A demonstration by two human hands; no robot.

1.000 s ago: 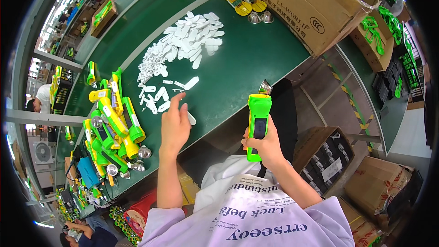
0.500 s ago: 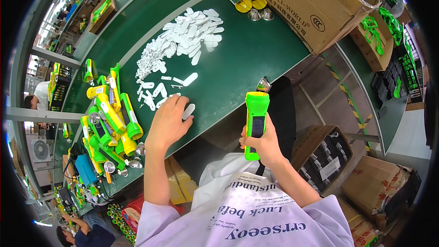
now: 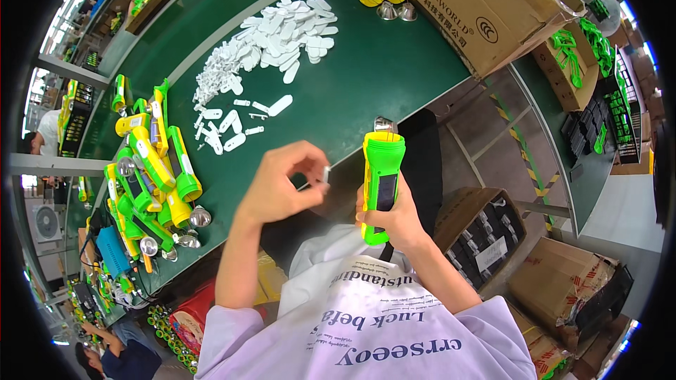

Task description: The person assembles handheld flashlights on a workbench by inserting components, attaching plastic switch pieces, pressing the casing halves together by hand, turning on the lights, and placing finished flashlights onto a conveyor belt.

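My right hand (image 3: 394,212) is wrapped round a green and yellow flashlight (image 3: 384,169), held upright in front of my shirt. A dark panel shows on its green side, and a shiny reflector (image 3: 384,124) sticks out at its top end. My left hand (image 3: 285,181) is over the table's near edge, left of the flashlight, pinching a small white plastic piece (image 3: 325,174) between thumb and fingers. Beyond it on the green table lies a heap of white plastic pieces (image 3: 285,32), with several loose ones (image 3: 229,121) at its near side.
Many green and yellow flashlights (image 3: 151,162) are piled at the left, with loose reflectors (image 3: 200,216) beside them. A large cardboard box (image 3: 472,14) stands on the table's far right. An open carton (image 3: 479,236) of black parts sits low at the right. A person works at the lower left.
My left hand has lifted off the table with the white plastic piece and moved right, toward the flashlight. The flashlight's reflector has shifted and now stands straighter over its top.
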